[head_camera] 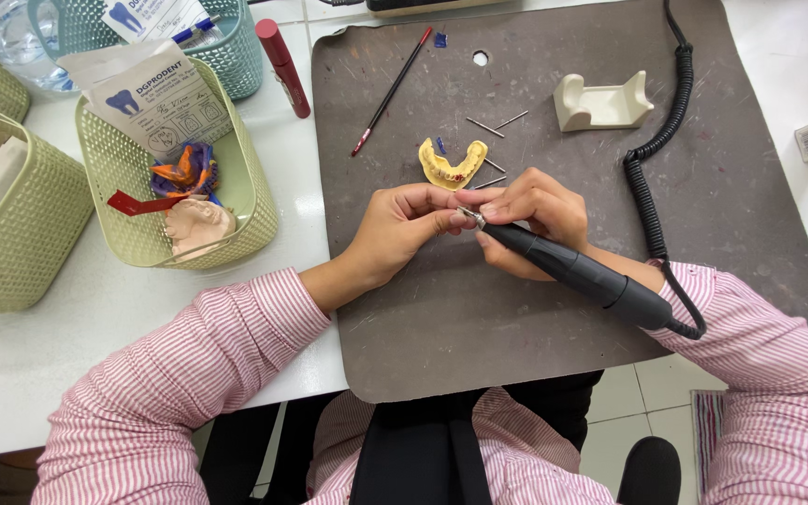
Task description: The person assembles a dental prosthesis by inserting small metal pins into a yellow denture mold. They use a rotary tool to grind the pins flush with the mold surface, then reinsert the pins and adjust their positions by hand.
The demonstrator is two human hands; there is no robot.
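My right hand (533, 213) grips a black rotary handpiece (580, 273) like a pen, its metal tip pointing left. My left hand (402, 224) is closed just beside that tip, fingers pinched on something small that I cannot make out. Both hands meet over a grey work mat (441, 318). A yellow dental arch model (452, 165) lies on the mat just beyond my fingers, untouched. The handpiece's black coiled cord (648, 178) runs up the mat's right side.
Several thin metal burs (490, 126) and a red-tipped thin tool (393, 89) lie on the mat. A cream handpiece rest (602, 103) stands at the far right. Green baskets (245, 210) at left hold a pink cast, coloured impressions and paper bags. A red marker (282, 65) lies nearby.
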